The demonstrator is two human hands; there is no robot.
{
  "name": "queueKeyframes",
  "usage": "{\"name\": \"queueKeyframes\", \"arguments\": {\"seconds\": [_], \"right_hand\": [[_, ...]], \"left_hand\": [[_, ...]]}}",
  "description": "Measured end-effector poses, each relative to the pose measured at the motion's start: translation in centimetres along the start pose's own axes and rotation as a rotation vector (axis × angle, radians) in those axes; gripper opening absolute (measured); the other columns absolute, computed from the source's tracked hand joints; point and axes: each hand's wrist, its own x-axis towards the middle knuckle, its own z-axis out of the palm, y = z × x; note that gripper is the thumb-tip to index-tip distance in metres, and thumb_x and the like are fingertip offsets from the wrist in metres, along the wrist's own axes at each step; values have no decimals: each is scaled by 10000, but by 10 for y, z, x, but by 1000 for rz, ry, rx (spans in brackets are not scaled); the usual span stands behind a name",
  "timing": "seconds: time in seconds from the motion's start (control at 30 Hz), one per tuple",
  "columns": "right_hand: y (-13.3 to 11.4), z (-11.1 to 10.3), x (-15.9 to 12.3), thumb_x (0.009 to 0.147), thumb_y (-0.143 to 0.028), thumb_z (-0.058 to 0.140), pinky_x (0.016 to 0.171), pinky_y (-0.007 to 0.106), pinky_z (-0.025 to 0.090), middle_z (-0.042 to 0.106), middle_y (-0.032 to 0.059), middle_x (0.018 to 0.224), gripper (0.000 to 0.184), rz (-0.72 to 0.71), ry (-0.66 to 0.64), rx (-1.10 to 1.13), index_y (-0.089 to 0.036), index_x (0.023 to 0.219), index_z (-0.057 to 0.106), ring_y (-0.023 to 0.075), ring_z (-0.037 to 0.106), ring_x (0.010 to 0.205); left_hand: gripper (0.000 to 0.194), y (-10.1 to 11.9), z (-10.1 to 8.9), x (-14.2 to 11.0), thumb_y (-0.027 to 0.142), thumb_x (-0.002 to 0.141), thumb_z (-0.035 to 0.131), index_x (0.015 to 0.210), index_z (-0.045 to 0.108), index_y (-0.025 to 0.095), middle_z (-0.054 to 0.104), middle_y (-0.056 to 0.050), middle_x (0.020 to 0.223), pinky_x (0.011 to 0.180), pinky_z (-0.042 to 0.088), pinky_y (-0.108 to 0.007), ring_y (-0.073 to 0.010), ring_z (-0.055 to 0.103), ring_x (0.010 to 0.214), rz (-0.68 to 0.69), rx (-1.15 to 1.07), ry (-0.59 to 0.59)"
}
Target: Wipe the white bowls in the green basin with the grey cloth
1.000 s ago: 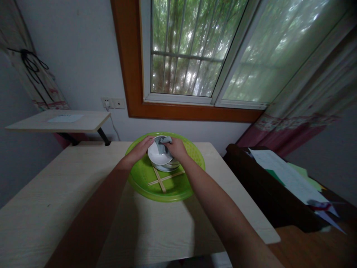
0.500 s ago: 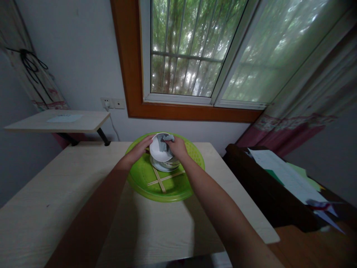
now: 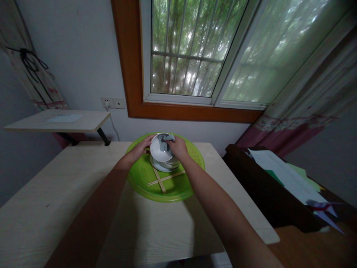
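A white bowl point(image 3: 159, 153) is tilted toward me above a green plastic basin point(image 3: 167, 196). My left hand point(image 3: 141, 149) is closed on the bowl's left rim. A grey cloth point(image 3: 164, 144) is pinched in my right hand point(image 3: 177, 147), and part of it lies against the inside of the bowl. Below the bowl, stacked white dishes point(image 3: 165, 166) sit in the basin. Several wooden chopsticks point(image 3: 159, 180) lie crossed in front of the stack. My right hand's fingertips are partly hidden by the cloth.
The basin stands on a pale wooden table point(image 3: 156, 230) against the wall under a window point(image 3: 189, 52). A small raised shelf point(image 3: 64, 124) is at the table's back left. To the right, a dark wooden piece of furniture point(image 3: 251, 186) holds papers point(image 3: 284, 175).
The bowl has shifted very slightly to the right, along with both hands. My grip on the bowl and on the cloth looks the same.
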Motion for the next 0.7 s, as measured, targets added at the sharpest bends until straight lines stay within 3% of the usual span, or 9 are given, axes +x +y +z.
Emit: {"name": "queueKeyframes", "arguments": {"seconds": [0.37, 0.7], "right_hand": [[4, 1, 1, 918, -282, 678, 793, 279, 518, 804, 53, 980, 156, -7, 4, -6, -209, 968, 806, 210, 717, 877], [5, 2, 3, 911, -284, 693, 791, 287, 529, 807, 57, 974, 158, 14, 1, 9, -202, 979, 809, 219, 730, 878]], "left_hand": [[710, 5, 2, 0, 389, 805, 521, 1509, 521, 296, 607, -38, 1481, 779, 545, -329, -281, 621, 1192, -80, -3, -24], [729, 8, 4, -1, 329, 754, 549, 1483, 557, 292, 674, -52, 1362, 774, 541, -332, -279, 643, 1101, -32, -51, -46]]}}
